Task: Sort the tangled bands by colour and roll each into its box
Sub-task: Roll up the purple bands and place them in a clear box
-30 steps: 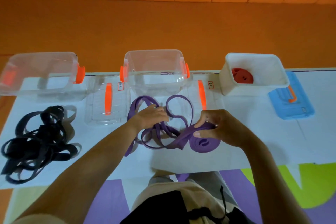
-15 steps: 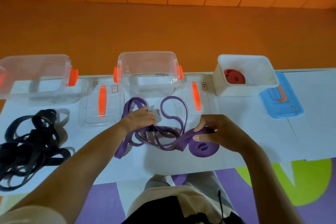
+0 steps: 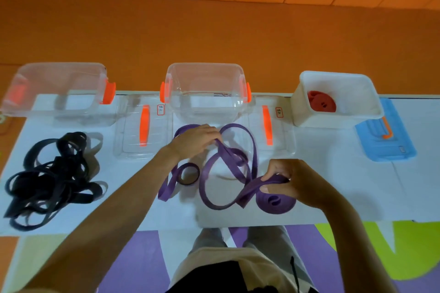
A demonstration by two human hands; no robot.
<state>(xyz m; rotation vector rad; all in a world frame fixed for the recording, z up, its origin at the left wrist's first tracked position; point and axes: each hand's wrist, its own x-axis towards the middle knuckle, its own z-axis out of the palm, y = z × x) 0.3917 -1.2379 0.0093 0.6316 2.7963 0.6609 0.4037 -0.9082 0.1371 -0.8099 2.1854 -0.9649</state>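
Since a moment ago the left hand [image 3: 195, 139] has drawn its strand up and away from the roll, and the loops of the purple band [image 3: 232, 164] have spread wider across the white table [image 3: 357, 185], with a small curl now lying just below the left wrist. The left forearm reaches in from the lower left. Its fingers are bent downward and pinch one strand where two big loops cross, just in front of the middle clear box [image 3: 204, 66].

The right hand [image 3: 292, 181] is nearer the table's front edge, fingers curled over and thumb pointing left, gripping the flat strand where it feeds onto the rolled end [image 3: 273, 202]. That coil lies on the table under and just in front of the right palm. The loose loops run between the two hands.

The tangle of black bands [image 3: 52, 178] lies well to the left, in front of the left clear box [image 3: 59, 88]. A red roll [image 3: 321, 101] sits inside the white box [image 3: 309, 121] at the right, with a blue lid [image 3: 385, 140] just beside it.
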